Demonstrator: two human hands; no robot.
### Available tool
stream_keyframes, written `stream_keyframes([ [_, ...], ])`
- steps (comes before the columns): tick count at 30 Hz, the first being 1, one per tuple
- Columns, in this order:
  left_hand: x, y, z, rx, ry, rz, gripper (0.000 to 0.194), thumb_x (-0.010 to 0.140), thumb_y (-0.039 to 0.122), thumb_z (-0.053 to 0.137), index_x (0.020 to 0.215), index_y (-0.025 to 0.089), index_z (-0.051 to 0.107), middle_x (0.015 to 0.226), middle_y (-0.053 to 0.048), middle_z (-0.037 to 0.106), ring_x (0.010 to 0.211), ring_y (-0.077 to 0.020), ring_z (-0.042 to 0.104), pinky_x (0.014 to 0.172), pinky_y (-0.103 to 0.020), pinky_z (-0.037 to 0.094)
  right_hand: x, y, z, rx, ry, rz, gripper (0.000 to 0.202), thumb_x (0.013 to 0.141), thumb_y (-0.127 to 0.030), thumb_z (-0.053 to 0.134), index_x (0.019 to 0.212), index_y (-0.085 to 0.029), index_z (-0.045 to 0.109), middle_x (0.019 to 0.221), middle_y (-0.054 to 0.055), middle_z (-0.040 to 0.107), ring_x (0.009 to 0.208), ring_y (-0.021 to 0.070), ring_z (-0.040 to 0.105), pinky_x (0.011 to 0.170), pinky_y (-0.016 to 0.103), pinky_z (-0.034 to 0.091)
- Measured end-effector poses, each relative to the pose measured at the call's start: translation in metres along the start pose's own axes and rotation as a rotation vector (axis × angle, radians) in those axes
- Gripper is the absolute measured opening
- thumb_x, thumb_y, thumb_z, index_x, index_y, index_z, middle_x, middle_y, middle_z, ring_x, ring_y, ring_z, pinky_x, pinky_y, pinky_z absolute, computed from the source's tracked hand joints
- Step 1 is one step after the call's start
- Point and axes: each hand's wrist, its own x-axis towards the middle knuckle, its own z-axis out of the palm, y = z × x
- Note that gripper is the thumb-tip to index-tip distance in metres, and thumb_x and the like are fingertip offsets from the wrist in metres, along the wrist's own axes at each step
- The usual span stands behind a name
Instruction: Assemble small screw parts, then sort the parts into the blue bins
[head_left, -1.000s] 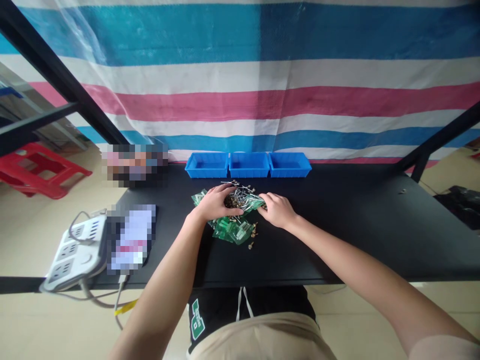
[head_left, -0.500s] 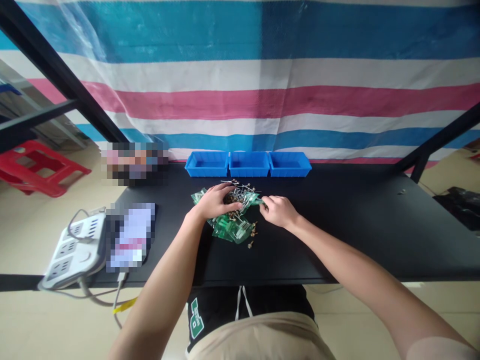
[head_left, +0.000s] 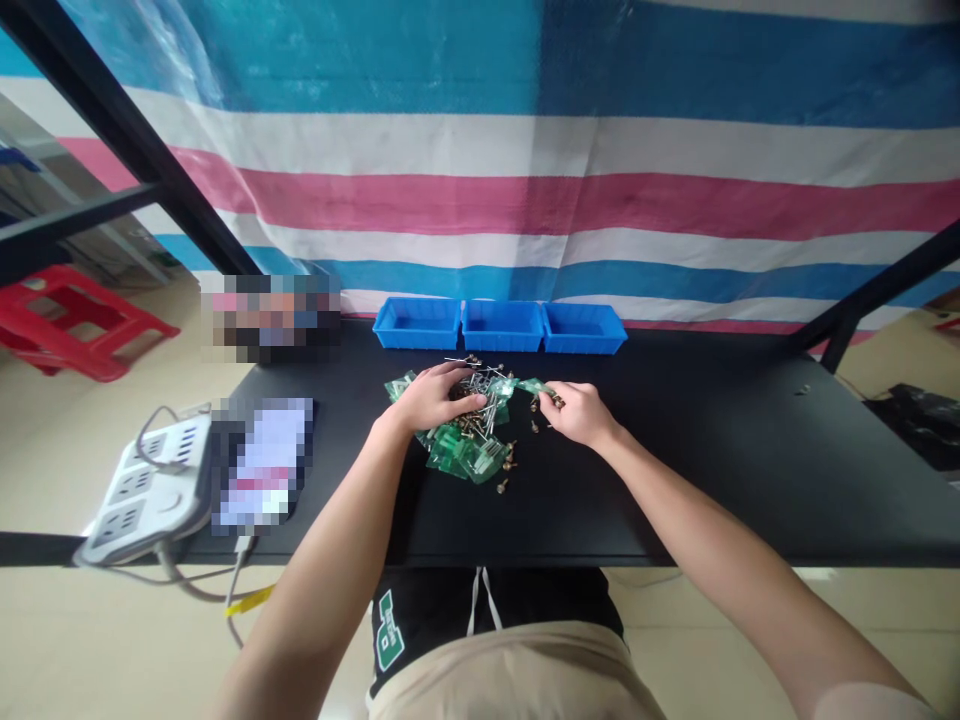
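Observation:
My left hand (head_left: 435, 398) lies over a heap of screws and thin metal pins (head_left: 489, 408), thumb and fingers apart, covering part of the heap. Pinched in my right hand (head_left: 579, 412) is the end of a green plastic bag (head_left: 531, 385), stretched out to the right of the heap. Brass-coloured screws show by the right fingertips, and a few lie on the table just below the bag. Other green plastic bags (head_left: 461, 453) sit at the near side of the heap. Beside them are several loose brass-coloured screws (head_left: 508, 464).
Three blue bins (head_left: 501, 330) stand in a row behind the heap on the black table (head_left: 712, 450). At the left are a white power strip (head_left: 154, 490) with cables and a blurred-out phone-like object (head_left: 266, 465). A small metal piece (head_left: 802, 390) lies far right.
My right hand has moved right, pulling the green bag away from the heap. Several brass-coloured screws now lie beneath it. The left hand stays on the heap.

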Motion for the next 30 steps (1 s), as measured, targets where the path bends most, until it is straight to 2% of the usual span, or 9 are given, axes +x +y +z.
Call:
stream_keyframes([
  [3, -0.001, 0.001, -0.002, -0.050, 0.016, 0.003, 0.072, 0.084, 0.070, 0.047, 0.132, 0.017, 0.058, 0.141, -0.012, 0.053, 0.131, -0.0325, 0.048, 0.111, -0.047, 0.036, 0.011, -0.014, -0.001, 0.025, 0.019, -0.006, 0.024, 0.090, -0.026, 0.048, 0.084, -0.016, 0.069, 0.071, 0.007, 0.072, 0.058, 0.0149, 0.064, 0.059, 0.024, 0.049],
  [6, -0.002, 0.001, -0.002, -0.203, 0.066, -0.035, 0.068, 0.089, 0.067, 0.039, 0.133, 0.018, 0.056, 0.139, -0.011, 0.055, 0.129, -0.0301, 0.050, 0.111, -0.046, 0.036, 0.028, -0.038, 0.002, 0.029, -0.043, 0.018, 0.028, 0.092, -0.028, 0.044, 0.087, -0.016, 0.069, 0.073, 0.007, 0.072, 0.062, 0.0152, 0.064, 0.062, 0.024, 0.048],
  [12, -0.001, -0.008, 0.001, -0.580, 0.182, -0.165, 0.069, 0.095, 0.063, 0.023, 0.133, 0.015, 0.055, 0.136, -0.010, 0.059, 0.130, -0.0273, 0.050, 0.113, -0.044, 0.033, 0.055, -0.084, 0.027, 0.025, -0.164, 0.010, 0.029, 0.093, -0.025, 0.042, 0.084, -0.015, 0.067, 0.074, 0.008, 0.071, 0.066, 0.0164, 0.065, 0.065, 0.025, 0.047],
  [15, 0.003, -0.013, 0.002, -0.762, 0.217, -0.189, 0.066, 0.093, 0.060, 0.026, 0.127, 0.014, 0.059, 0.130, -0.011, 0.063, 0.125, -0.0282, 0.055, 0.111, -0.045, 0.037, 0.058, -0.098, 0.041, -0.006, -0.179, 0.052, 0.028, 0.094, -0.024, 0.042, 0.086, -0.015, 0.067, 0.077, 0.008, 0.072, 0.069, 0.0172, 0.066, 0.066, 0.025, 0.047],
  [19, 0.008, -0.016, -0.001, -0.956, 0.245, -0.228, 0.064, 0.087, 0.058, 0.033, 0.113, 0.009, 0.064, 0.120, -0.015, 0.068, 0.117, -0.0309, 0.061, 0.108, -0.047, 0.040, 0.058, -0.113, 0.047, -0.096, -0.282, 0.103, 0.031, 0.095, -0.027, 0.040, 0.089, -0.014, 0.067, 0.081, 0.010, 0.072, 0.072, 0.0205, 0.068, 0.066, 0.029, 0.048],
  [24, 0.011, -0.014, -0.003, -1.031, 0.328, -0.276, 0.066, 0.081, 0.067, 0.040, 0.102, 0.010, 0.066, 0.109, -0.017, 0.071, 0.109, -0.0329, 0.065, 0.100, -0.048, 0.047, 0.060, -0.127, 0.050, -0.194, -0.399, 0.104, 0.030, 0.095, -0.024, 0.039, 0.094, -0.015, 0.067, 0.088, 0.011, 0.072, 0.080, 0.0241, 0.068, 0.067, 0.033, 0.049],
  [27, 0.011, -0.013, -0.003, -0.996, 0.408, -0.285, 0.064, 0.080, 0.069, 0.045, 0.097, 0.011, 0.067, 0.104, -0.016, 0.073, 0.103, -0.0308, 0.067, 0.097, -0.045, 0.049, 0.061, -0.130, 0.055, -0.197, -0.379, 0.100, 0.029, 0.096, -0.027, 0.041, 0.097, -0.014, 0.067, 0.095, 0.014, 0.070, 0.091, 0.0262, 0.065, 0.075, 0.036, 0.050],
  [30, 0.008, -0.010, -0.008, -0.946, 0.490, -0.269, 0.055, 0.081, 0.064, 0.051, 0.093, 0.013, 0.067, 0.098, -0.013, 0.073, 0.098, -0.0272, 0.068, 0.095, -0.042, 0.050, 0.059, -0.127, 0.052, -0.157, -0.308, 0.080, 0.035, 0.093, -0.041, 0.048, 0.106, -0.014, 0.066, 0.103, 0.015, 0.068, 0.103, 0.0298, 0.058, 0.085, 0.041, 0.048],
])
